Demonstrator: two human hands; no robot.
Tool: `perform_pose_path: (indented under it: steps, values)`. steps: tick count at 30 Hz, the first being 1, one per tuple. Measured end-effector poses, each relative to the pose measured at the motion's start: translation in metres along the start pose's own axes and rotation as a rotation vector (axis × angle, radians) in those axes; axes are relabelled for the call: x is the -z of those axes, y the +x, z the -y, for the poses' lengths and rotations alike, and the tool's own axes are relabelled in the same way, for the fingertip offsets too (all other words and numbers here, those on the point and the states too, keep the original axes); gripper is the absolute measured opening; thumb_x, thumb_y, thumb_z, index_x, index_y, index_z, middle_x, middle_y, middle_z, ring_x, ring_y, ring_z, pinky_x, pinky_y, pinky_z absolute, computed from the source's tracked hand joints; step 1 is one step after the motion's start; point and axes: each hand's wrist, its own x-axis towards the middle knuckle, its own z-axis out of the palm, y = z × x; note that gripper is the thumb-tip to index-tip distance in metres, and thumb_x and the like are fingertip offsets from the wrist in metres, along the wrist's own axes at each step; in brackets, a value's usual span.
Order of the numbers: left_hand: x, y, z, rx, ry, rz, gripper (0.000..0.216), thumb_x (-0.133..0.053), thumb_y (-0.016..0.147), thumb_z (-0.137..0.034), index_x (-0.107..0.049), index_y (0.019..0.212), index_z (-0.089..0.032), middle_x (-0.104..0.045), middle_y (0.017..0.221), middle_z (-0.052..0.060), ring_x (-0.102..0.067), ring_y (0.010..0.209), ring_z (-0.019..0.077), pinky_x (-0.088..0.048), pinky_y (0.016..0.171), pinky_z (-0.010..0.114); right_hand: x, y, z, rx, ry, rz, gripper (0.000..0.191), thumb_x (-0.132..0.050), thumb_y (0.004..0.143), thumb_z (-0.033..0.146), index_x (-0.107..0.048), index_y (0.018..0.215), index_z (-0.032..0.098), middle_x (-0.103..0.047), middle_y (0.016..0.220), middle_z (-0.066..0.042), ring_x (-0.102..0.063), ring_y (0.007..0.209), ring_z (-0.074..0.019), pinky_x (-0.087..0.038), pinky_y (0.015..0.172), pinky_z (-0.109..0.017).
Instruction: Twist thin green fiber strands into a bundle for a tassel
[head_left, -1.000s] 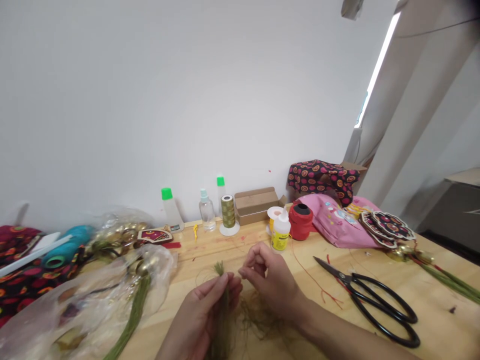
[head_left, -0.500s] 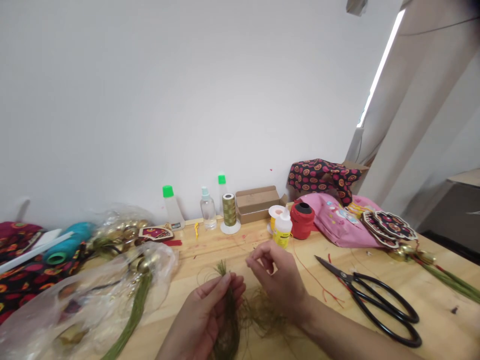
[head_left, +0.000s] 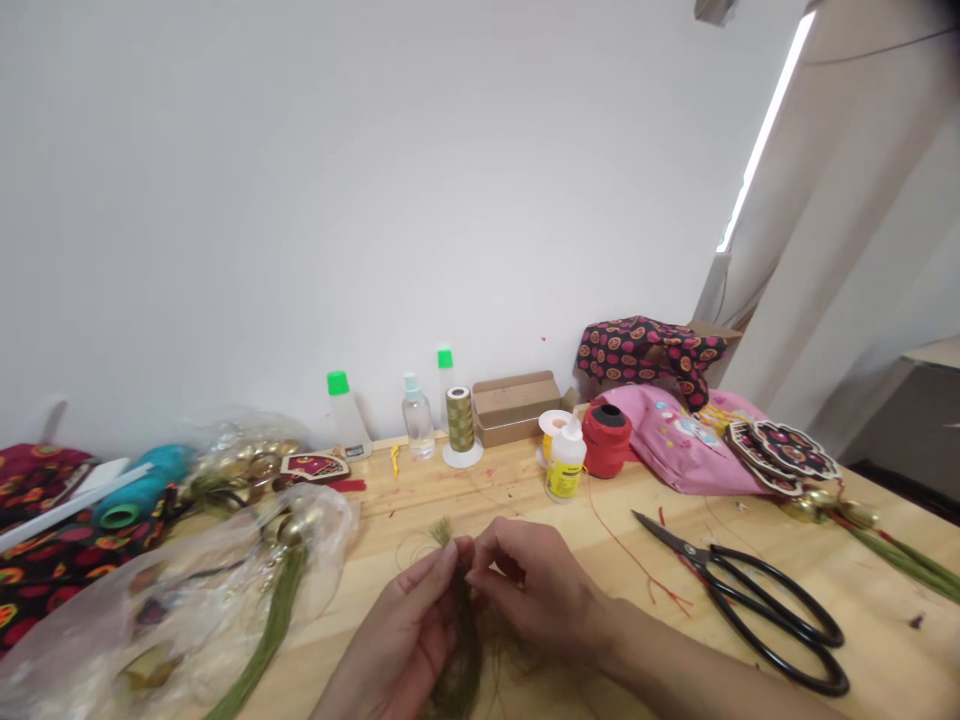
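A bundle of olive-green thread (head_left: 459, 672) hangs from my left hand (head_left: 420, 625), its frayed tip sticking up past the thumb. The thumb and fingers of that hand are closed round the bundle just below the tip. My right hand (head_left: 536, 580) is beside it, fingers curled and pinched against the bundle's right side. What sits between those fingertips is hidden or too fine to make out. Loose strands lie on the wood under the right hand. A pair of black scissors (head_left: 739, 590) rests to the right of my right arm.
Along the wall stand a green-capped bottle (head_left: 346, 425), an olive thread spool (head_left: 460, 420), a cardboard box (head_left: 517, 410), a glue bottle (head_left: 565, 465) and a red thread spool (head_left: 607, 440). A plastic bag (head_left: 202, 600) with brass bells lies left; a pink bag (head_left: 682, 455) lies right.
My right hand has moved left and slightly down, from apart in the air to against the thread bundle. My left hand keeps its hold in nearly the same place.
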Motion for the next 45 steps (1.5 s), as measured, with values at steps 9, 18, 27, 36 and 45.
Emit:
perform_pose_path:
  steps: [9,18,27,36,45]
  values:
    - [-0.0099,-0.0050,-0.0071,0.005,-0.052,-0.046,0.014,-0.055,0.071,-0.004,-0.067,0.067,-0.011,-0.070,0.067,0.007,-0.064,0.065,0.0144,-0.051,0.063,0.022,-0.0003,-0.0015,-0.0022,0.067,-0.018,0.032,0.008,-0.051,0.070,0.013,-0.047,0.066,0.018,-0.045,0.057,0.006,-0.038,0.049,-0.0071,-0.032,0.048,-0.016]
    - [-0.0024,-0.0008,-0.0026,-0.032,-0.105,-0.035,0.014,-0.055,0.071,-0.004,-0.067,0.066,-0.010,-0.069,0.066,0.006,-0.063,0.064,0.0135,-0.052,0.062,0.021,0.0012,-0.0011,-0.0015,0.163,-0.046,0.040,0.009,-0.050,0.069,0.011,-0.047,0.066,0.019,-0.052,0.060,0.005,-0.043,0.051,-0.0073,-0.034,0.051,-0.016]
    - [-0.0032,-0.0021,-0.0041,-0.041,-0.074,-0.005,0.013,-0.056,0.071,-0.006,-0.067,0.066,-0.009,-0.068,0.062,0.007,-0.062,0.063,0.0133,-0.050,0.062,0.021,0.0019,-0.0018,-0.0013,0.237,-0.089,0.014,0.006,-0.049,0.074,0.016,-0.048,0.070,0.020,-0.058,0.063,0.003,-0.050,0.055,-0.0090,-0.037,0.054,-0.018]
    - [-0.0027,-0.0014,-0.0055,-0.033,0.014,0.017,0.007,-0.061,0.068,-0.013,-0.067,0.064,-0.010,-0.065,0.058,0.005,-0.058,0.058,0.0126,-0.047,0.059,0.021,0.0032,-0.0027,0.0021,0.152,-0.005,-0.088,0.008,-0.056,0.071,0.020,-0.050,0.066,0.018,-0.055,0.058,0.004,-0.043,0.049,-0.0069,-0.034,0.050,-0.017]
    - [-0.0038,-0.0036,-0.0024,-0.087,0.295,0.115,0.022,-0.060,0.069,-0.021,-0.061,0.050,-0.010,-0.055,0.051,0.000,-0.047,0.052,0.0085,-0.035,0.050,0.017,0.0037,0.0017,0.0051,-0.088,0.085,-0.143,0.007,-0.054,0.072,0.023,-0.056,0.069,0.017,-0.053,0.055,0.003,-0.038,0.049,-0.0079,-0.030,0.046,-0.019]
